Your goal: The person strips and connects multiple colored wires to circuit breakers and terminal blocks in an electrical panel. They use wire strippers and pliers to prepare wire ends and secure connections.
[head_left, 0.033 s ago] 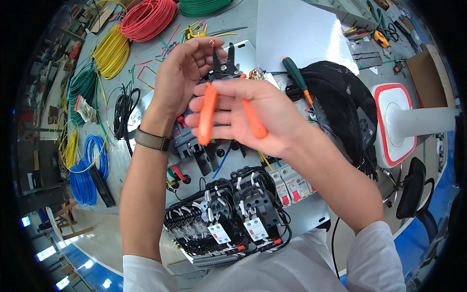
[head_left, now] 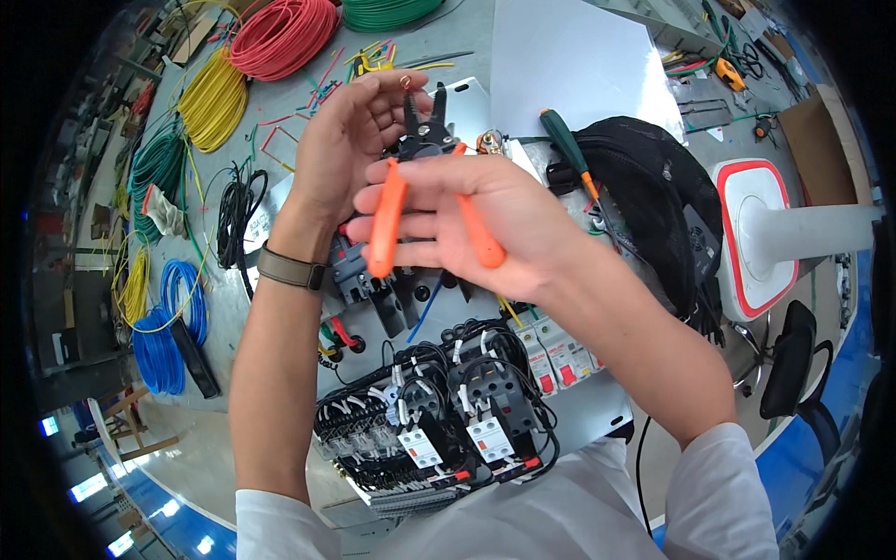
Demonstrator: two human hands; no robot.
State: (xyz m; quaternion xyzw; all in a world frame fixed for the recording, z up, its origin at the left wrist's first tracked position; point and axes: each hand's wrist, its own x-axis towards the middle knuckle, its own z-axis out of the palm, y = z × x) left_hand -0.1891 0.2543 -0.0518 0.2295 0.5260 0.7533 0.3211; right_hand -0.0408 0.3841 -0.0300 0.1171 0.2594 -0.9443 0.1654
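My right hand [head_left: 504,210] holds a pair of wire strippers, its orange handles [head_left: 385,224] spread and the fingers wrapped round them. The black jaws [head_left: 427,131] point away from me and stand apart. My left hand [head_left: 350,131] is curled beside the jaws, thumb and fingers closed on a wire. Only its small bent copper end [head_left: 405,83] shows, by the tip of the left jaw; the rest is hidden in the hand. Under my hands lies a metal mounting plate with grey and black electrical parts [head_left: 359,280], partly covered by my right hand.
Nearest my body is a panel of wired contactors [head_left: 485,401] and breakers [head_left: 555,359]. A green screwdriver [head_left: 564,145] rests against a black bag [head_left: 644,187] on the right. Red [head_left: 283,35], yellow [head_left: 215,98] and blue wire coils [head_left: 161,355] lie left. A white stool [head_left: 756,233] stands right.
The wire strippers have shifted slightly left, handles and jaws together, along with my right hand's fingers. My left hand stays almost in place.
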